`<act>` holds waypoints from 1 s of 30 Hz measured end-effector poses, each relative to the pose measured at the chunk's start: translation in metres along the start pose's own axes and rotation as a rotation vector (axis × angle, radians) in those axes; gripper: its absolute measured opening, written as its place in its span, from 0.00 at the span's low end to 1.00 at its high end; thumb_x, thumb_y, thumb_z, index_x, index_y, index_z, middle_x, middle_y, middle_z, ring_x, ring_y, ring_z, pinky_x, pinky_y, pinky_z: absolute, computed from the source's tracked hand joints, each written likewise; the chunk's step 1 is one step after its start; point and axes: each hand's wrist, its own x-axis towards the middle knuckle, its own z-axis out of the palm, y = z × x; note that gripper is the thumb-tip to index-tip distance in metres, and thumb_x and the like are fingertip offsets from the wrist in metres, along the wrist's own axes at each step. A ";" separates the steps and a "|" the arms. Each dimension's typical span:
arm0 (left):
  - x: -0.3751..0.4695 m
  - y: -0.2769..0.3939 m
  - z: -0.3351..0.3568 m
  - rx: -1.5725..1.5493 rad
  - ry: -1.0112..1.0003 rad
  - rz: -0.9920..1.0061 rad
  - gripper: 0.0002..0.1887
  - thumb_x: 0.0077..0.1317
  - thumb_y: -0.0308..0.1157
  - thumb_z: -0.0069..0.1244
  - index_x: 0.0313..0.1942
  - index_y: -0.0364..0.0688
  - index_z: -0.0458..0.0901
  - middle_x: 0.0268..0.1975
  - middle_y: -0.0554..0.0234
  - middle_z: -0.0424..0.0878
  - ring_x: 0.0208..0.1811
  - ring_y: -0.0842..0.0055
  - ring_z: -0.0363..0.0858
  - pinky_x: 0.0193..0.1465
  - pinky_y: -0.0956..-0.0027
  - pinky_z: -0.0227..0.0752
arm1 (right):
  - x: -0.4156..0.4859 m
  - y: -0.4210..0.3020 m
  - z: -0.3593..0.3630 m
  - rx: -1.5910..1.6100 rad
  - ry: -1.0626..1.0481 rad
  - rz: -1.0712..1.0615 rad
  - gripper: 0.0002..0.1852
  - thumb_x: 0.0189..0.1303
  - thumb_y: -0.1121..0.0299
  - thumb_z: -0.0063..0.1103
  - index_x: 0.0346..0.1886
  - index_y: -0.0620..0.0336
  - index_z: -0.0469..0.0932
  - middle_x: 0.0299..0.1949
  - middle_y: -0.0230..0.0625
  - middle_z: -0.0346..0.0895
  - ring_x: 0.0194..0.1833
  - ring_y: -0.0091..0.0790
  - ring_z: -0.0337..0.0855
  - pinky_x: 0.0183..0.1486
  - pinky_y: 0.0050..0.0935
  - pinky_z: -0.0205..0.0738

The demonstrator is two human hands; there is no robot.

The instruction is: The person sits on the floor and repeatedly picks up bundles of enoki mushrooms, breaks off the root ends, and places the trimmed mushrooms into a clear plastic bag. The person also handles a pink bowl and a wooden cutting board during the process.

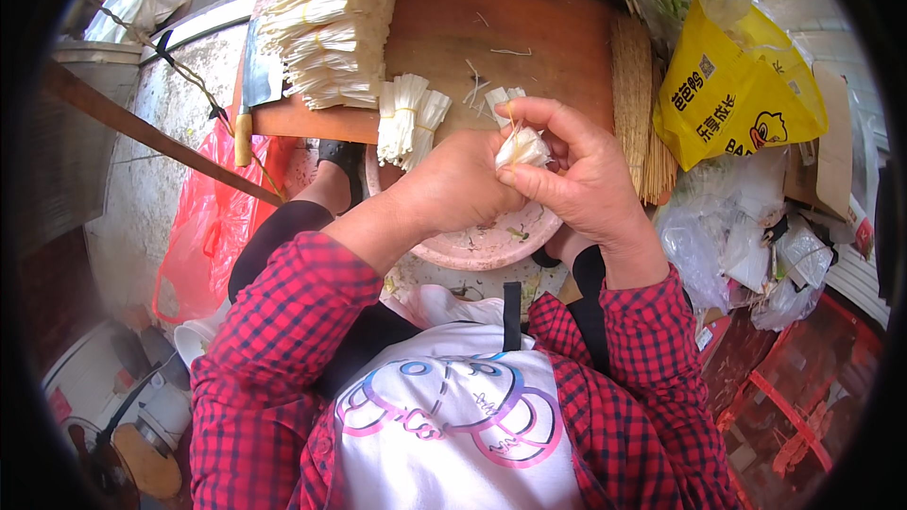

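Over a pink basin (453,248), my left hand (453,180) grips a small bundle of enoki mushrooms (524,147), its white end facing right. My right hand (592,177) curls around that end. A thin yellow rubber band (512,117) stretches across the bundle between its thumb and index finger. Just beyond my hands, at the near edge of the wooden board (510,28), lie tied enoki bundles (404,117). Another white piece (504,99) sits partly hidden behind my right fingers. Loose enoki strands (473,81) are scattered on the board.
Stacked, banded enoki bundles (333,28) cover the board's left side. A cleaver (262,71) lies beside them, its wooden handle overhanging the edge. Bamboo skewers (634,99) line the right side, near a yellow plastic bag (737,78). A red plastic bag (220,205) is at left.
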 end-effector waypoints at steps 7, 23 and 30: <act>0.001 -0.002 -0.005 0.139 -0.046 0.037 0.21 0.54 0.29 0.61 0.51 0.41 0.84 0.41 0.54 0.89 0.46 0.66 0.88 0.52 0.65 0.79 | 0.000 -0.011 0.001 0.005 -0.047 0.032 0.33 0.58 0.76 0.73 0.68 0.61 0.73 0.47 0.27 0.78 0.48 0.19 0.79 0.54 0.21 0.75; -0.002 -0.004 -0.006 0.134 0.087 0.177 0.35 0.45 0.30 0.69 0.55 0.34 0.72 0.47 0.53 0.84 0.49 0.69 0.84 0.53 0.66 0.77 | -0.001 -0.011 0.005 0.182 -0.029 0.145 0.19 0.56 0.74 0.72 0.51 0.59 0.77 0.46 0.27 0.79 0.48 0.21 0.78 0.53 0.23 0.74; -0.002 -0.014 0.002 0.171 0.119 0.340 0.33 0.47 0.33 0.68 0.53 0.36 0.71 0.46 0.46 0.81 0.49 0.55 0.83 0.52 0.60 0.77 | -0.005 -0.009 0.000 0.168 -0.106 0.161 0.16 0.54 0.77 0.70 0.46 0.57 0.77 0.46 0.24 0.77 0.49 0.20 0.76 0.53 0.23 0.72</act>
